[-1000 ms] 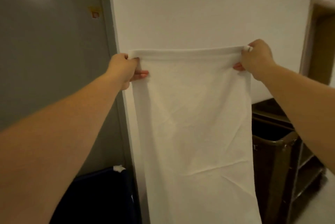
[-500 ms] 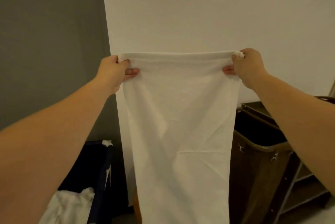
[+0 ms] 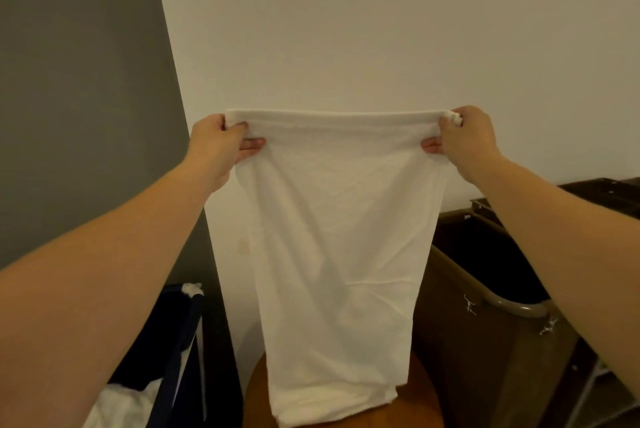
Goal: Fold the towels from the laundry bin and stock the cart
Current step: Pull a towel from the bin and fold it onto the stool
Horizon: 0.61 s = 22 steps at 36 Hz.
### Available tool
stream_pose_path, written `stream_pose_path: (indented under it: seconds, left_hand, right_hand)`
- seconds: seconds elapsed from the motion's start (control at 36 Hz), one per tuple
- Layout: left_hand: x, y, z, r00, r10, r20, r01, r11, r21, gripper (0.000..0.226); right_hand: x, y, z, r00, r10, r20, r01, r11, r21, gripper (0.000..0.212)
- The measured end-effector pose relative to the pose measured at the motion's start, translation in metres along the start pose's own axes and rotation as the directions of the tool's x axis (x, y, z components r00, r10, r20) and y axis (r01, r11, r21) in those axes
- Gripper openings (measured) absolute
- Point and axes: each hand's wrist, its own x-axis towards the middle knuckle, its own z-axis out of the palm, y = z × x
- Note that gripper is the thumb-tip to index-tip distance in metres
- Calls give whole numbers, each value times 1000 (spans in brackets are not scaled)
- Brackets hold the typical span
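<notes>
Still gripping towel (image 3: 332, 237) top corners with curled fingers (image 3: 254, 145): left hand (image 3: 216, 147) 9 o'clock, right hand (image 3: 464, 140) 3 o'clock. Now showing lower edge over table (image 3: 426, 403), 6 o'clock.

The towel (image 3: 332, 237) is plain white. The far wall (image 3: 346, 29) is cream; the panel (image 3: 69, 98) at left is grey. The near-left bin (image 3: 173, 341) is navy, with white cloth (image 3: 117, 403) inside. The round top (image 3: 422, 407) is reddish brown, the cart (image 3: 467, 341) at right dark brown.

One head-worn camera (wide-angle) looks forward and slightly down, facing a pale wall (image 3: 381, 29) from close by.
</notes>
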Motion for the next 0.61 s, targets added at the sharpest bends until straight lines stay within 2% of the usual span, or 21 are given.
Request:
stream_pose_path:
  seconds: [0.31,0.61]
  left_hand:
    - [26,-15,33,996,3,-86,-2,1000,11,16]
    - [72,-74,39,983,-35,-180,45,998,53,14]
  right_hand:
    - [59,24,9,998,-41,41,41,999,9,14]
    - [109,85,64,990,-12,142,14,1000,-7,24]
